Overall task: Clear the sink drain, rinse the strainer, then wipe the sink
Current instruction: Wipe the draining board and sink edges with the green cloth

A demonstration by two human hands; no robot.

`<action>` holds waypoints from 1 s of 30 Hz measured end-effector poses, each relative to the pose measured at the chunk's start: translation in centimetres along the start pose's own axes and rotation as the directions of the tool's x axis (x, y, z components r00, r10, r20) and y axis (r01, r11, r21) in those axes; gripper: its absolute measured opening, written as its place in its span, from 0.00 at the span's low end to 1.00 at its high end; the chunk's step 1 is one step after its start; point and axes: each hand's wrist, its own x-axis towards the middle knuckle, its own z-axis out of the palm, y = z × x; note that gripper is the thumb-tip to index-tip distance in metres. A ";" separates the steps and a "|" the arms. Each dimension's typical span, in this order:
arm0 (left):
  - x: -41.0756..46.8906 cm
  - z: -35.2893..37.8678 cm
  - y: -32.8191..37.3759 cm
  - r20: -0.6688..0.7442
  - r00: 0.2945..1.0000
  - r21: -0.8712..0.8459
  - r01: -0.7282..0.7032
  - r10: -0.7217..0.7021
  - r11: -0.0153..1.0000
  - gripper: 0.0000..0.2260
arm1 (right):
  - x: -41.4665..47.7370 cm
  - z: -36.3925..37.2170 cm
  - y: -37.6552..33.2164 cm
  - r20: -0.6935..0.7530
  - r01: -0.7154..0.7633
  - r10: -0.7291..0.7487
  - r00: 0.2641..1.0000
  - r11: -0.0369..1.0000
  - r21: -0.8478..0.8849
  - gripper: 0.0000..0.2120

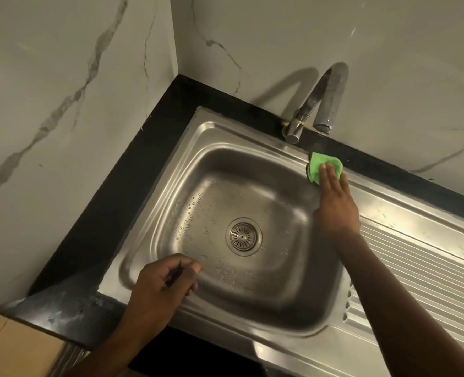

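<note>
While the right hand [334, 205] lies flat with fingers straight and close together, it presses a crumpled green cloth [318, 164] onto the back rim of the sink [252, 349], at the basin's far right corner, just below the faucet [327, 99]. Nothing is pinched there: the fingertips rest on top of the cloth and its soft bunched folds stick out past them on the left and far sides. Left hand [162, 284] is over the basin's front left edge, fingers curled in tight, thumb laid against the index finger, nothing visible inside it. Whether it touches the rim cannot be told. Sink is brushed stainless steel, a rounded rectangular basin with a stepped, ridged rim and dull reflections. Strainer [243, 236] sits seated in the drain at the middle of the basin floor, round metal, radial slots, small centre knob, wide flat ring round it. Water droplets [198, 208] speckle the basin floor left of the drain and toward the front. Drainboard [416, 273] to the right is ribbed with parallel grooves. Faucet is a chrome gooseneck tube, smudgy, spout end pointing down at the back rim. Counter [132, 186] is black and glossy, framing the sink. Walls [62, 77] are pale marble-look tile with grey veins.
</note>
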 end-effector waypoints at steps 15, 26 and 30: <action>-0.1 1.8 0.1 -0.014 1.000 -0.073 0.015 -0.016 0.997 0.15 | 7.2 -1.3 -2.2 -0.110 -0.190 0.225 0.968 0.946 0.263 0.27; 0.5 4.7 1.8 0.033 0.999 -0.021 -0.004 0.004 1.000 0.10 | 3.5 -0.9 -2.4 -0.019 0.262 -0.263 0.965 0.965 -0.019 0.37; 0.8 5.8 2.6 0.071 0.997 -0.014 -0.038 0.039 0.999 0.09 | 0.5 -0.8 4.3 -0.043 0.123 -0.132 0.990 0.978 -0.171 0.34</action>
